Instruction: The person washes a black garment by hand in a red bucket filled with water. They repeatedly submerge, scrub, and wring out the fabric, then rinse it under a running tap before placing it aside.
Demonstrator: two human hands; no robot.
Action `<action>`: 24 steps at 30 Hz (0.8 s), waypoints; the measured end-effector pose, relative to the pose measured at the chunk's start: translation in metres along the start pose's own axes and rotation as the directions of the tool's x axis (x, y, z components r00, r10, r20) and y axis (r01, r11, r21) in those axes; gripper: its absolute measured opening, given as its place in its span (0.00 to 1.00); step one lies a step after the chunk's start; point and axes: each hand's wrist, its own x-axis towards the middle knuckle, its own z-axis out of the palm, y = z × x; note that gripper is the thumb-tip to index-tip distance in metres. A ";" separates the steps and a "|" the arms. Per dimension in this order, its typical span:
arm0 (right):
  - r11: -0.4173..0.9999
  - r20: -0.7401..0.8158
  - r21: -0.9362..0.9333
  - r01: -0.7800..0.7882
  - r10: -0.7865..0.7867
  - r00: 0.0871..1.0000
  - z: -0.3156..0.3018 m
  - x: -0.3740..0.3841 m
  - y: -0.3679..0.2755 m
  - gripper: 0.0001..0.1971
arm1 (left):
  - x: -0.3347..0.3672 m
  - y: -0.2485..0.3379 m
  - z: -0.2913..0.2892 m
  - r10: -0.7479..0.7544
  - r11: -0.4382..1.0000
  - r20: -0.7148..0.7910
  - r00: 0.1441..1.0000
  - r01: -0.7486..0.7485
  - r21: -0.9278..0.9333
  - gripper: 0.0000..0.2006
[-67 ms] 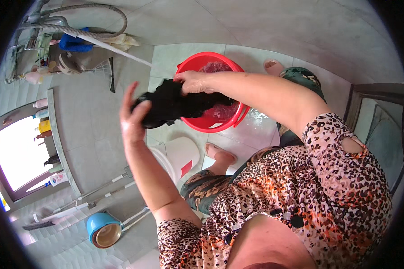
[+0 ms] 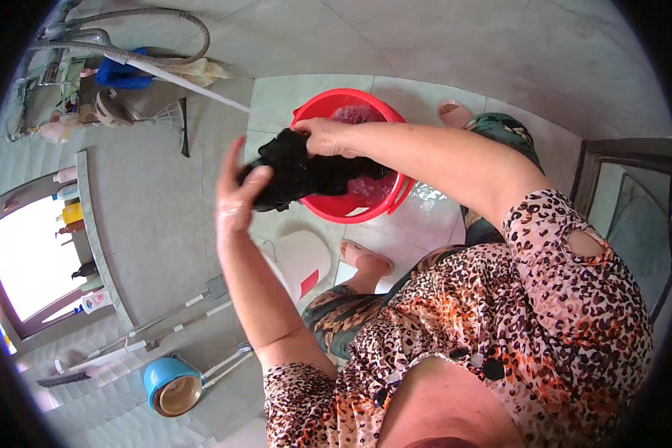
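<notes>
A wet-looking black cloth garment (image 2: 287, 172) stretches over the left rim of a red bucket (image 2: 343, 216), with its right end hanging inside. Gripping the garment's upper edge by the bucket's far-left rim is my right hand (image 2: 325, 138), fingers closed. My left hand (image 2: 237, 198) is at the garment's left end, thumb and fingers spread apart, the cloth touching it on the thumb side. Foamy, pinkish water (image 2: 358, 114) shows in the bucket. The kind of garment cannot be made out.
A white bucket (image 2: 302, 257) stands just nearer than the red one, below my left forearm. Blue and brown basins (image 2: 173, 381) and long-handled mops (image 2: 179, 321) are along the left wall. A grey hose (image 2: 194, 33) and a white pole (image 2: 194, 88) are at upper left.
My left hand has moved right, toward the red bucket, and the garment's left end has bunched in with it. My right hand has barely moved.
</notes>
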 end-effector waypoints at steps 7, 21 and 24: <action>0.780 0.100 -0.618 0.094 -0.040 0.994 -0.038 -0.035 0.008 0.14 | 0.048 -0.115 0.108 0.097 0.995 0.254 0.962 -0.098 -0.010 0.36; 0.472 0.085 -0.880 -0.054 0.268 0.960 -0.037 -0.061 -0.037 0.20 | 0.098 -0.277 0.246 0.120 0.336 0.459 0.880 -0.471 0.816 0.22; 0.469 0.091 -0.881 -0.060 0.293 0.952 -0.035 -0.063 -0.040 0.19 | 0.106 -0.271 0.241 -0.271 0.436 0.370 0.889 -0.229 0.870 0.22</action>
